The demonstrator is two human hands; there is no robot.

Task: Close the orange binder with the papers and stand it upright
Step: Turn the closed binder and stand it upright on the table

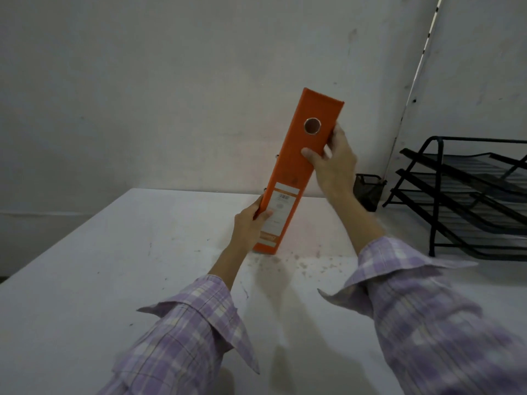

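Note:
The orange binder [296, 166] is closed and stands on its lower end on the white table [114, 266], leaning with its top to the right. Its spine faces me, with a round finger hole near the top and a white label lower down. My left hand [251, 220] grips the lower left edge of the spine beside the label. My right hand [332, 161] holds the upper right edge, thumb across the spine below the hole. The papers are hidden inside.
A black wire tiered paper tray [467, 195] stands at the right side of the table. A small black mesh holder [369, 189] sits behind my right wrist near the wall. The table's left edge runs diagonally at the left.

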